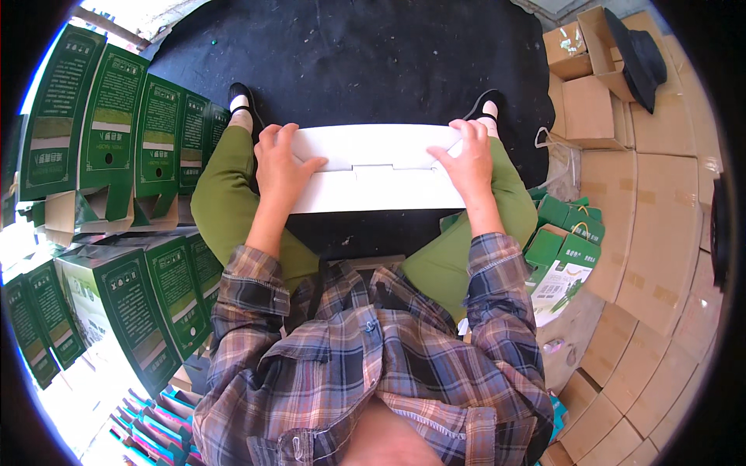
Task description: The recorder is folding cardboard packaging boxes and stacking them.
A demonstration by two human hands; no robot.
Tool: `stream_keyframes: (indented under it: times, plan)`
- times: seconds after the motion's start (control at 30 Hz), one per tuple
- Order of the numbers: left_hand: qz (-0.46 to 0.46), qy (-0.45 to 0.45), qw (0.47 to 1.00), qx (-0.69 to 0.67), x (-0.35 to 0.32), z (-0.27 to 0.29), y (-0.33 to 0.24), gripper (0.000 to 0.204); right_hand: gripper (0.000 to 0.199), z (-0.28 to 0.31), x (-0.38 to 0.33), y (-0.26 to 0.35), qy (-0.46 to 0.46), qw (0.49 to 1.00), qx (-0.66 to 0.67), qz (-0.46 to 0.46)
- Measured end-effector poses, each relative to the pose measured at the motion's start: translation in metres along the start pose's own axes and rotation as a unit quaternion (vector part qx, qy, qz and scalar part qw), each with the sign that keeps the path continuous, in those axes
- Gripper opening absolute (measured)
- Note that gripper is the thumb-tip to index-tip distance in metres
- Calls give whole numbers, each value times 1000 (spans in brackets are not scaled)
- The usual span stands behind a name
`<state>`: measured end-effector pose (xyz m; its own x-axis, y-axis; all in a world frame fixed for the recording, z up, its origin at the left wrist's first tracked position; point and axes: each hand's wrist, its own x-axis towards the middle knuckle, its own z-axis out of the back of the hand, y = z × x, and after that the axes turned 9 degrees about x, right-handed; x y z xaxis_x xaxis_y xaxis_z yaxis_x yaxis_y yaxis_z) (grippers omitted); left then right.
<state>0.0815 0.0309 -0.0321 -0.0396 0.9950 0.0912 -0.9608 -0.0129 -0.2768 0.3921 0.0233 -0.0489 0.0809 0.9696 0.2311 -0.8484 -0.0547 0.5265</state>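
A long white cardboard box (373, 193) lies crosswise between my knees, with interlocking flaps meeting along its middle. My left hand (281, 169) grips its left end, fingers over the far edge and thumb pressing on the flap. At the opposite end my right hand (468, 165) holds the box the same way, its thumb on the flap near the centre seam. What lies under the box is hidden, as is its underside.
Green printed cartons (116, 116) stand in rows at the left, with more green cartons (144, 311) below them. Smaller green boxes (563, 264) with yellow cords sit by my right knee. Brown cardboard boxes (653, 225) are stacked along the right. Black sheeting (350, 62) covers the floor ahead.
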Motion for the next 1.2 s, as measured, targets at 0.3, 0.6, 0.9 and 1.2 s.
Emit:
stream_keyframes:
  times: [0.3, 0.6, 0.9, 1.2]
  plan:
    - [349, 171, 715, -582, 29, -77, 78, 58, 37, -33, -21, -149, 115, 756, 477, -434]
    - [336, 328, 581, -664, 6, -65, 103, 69, 48, -12, -14, -74, 133, 668, 513, -522]
    - [246, 166, 656, -694, 9, -45, 99, 59, 33, 6, -3, -62, -43, 717, 642, -269]
    - [319, 163, 684, -636, 1, -61, 96, 47, 31, -5, -17, -67, 40, 750, 578, -320]
